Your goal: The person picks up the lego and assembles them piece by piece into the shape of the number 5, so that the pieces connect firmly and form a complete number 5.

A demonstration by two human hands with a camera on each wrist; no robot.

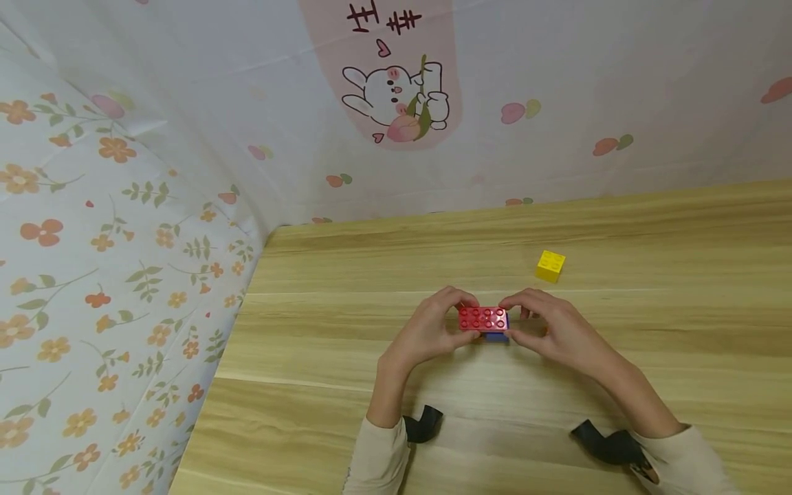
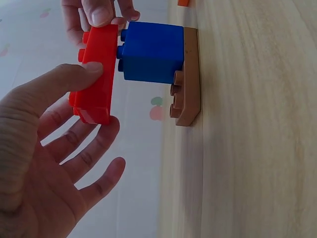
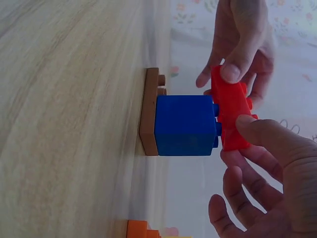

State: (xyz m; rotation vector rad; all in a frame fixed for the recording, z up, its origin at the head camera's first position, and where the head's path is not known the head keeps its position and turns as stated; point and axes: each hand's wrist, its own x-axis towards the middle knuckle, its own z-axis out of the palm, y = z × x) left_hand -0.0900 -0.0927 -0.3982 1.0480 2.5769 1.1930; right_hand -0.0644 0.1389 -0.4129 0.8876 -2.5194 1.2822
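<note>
Both hands hold a red brick with two rows of studs, one hand at each end. My left hand pinches its left end between thumb and fingers; my right hand pinches the right end. Directly under it stands a blue brick, whose studs still show below the red one. Whether the red brick touches those studs, I cannot tell. The blue brick sits on one end of a flat brown brick lying on the table; bare brown studs show beside it in the left wrist view.
A yellow brick lies on the wooden table beyond my right hand. Near that hand, an orange brick shows at the right wrist view's lower edge. Patterned cloth hangs behind and left. Black curved pieces stick out by both sleeves.
</note>
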